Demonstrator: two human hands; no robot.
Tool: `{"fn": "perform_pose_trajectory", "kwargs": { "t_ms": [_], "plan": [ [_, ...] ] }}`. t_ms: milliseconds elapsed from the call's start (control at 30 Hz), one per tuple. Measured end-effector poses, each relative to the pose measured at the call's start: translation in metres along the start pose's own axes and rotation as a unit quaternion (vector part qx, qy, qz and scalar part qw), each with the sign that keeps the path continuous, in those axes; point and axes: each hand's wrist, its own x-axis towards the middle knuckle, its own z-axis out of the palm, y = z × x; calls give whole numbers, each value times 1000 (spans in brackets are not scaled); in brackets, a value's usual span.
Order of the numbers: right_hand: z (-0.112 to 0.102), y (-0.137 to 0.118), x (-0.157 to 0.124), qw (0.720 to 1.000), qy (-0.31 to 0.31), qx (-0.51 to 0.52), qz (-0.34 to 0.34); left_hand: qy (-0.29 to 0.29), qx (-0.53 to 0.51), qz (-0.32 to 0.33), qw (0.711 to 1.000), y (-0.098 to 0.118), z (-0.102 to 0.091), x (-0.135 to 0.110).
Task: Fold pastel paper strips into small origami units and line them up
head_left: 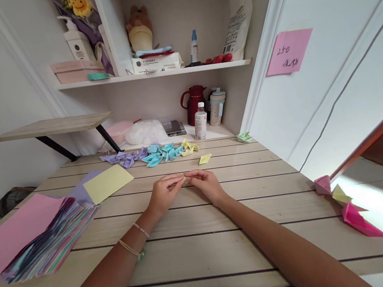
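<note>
Over the middle of the table, my left hand (pixel 165 194) and my right hand (pixel 207 184) meet at the fingertips. Both are closed in a pinch on a small piece of yellow folded paper (pixel 184 180), most of it hidden by the fingers. Just beyond my right hand lies a flat yellow folded paper (pixel 205 159). Behind my hands sits a row of folded paper boats: purple ones (pixel 126 158), blue ones (pixel 162 153) and yellow ones (pixel 188 146).
At left stand a thick stack of coloured paper (pixel 49 242) and a loose yellow sheet (pixel 109 182). A green paper boat (pixel 245 137) rests at the back right; pink and yellow boats (pixel 362 221) line the right edge. A bottle (pixel 201 122) and red jug (pixel 194 103) stand behind.
</note>
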Motion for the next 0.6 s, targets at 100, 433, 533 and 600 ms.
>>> {"fn": "perform_pose_trajectory", "kwargs": {
  "t_ms": [100,433,533,600],
  "plan": [
    [-1,2,0,1000,-5,-1,-1,-8,14,14,1000,-2,0,0],
    [0,5,1,1000,13,-15,-13,20,41,18,999,-7,-2,1],
    [1,4,0,1000,14,-12,-19,20,3,-26,999,-9,-1,1],
    [1,3,0,1000,9,-16,-23,5,-16,-57,998,-10,0,0]
  ]
}}
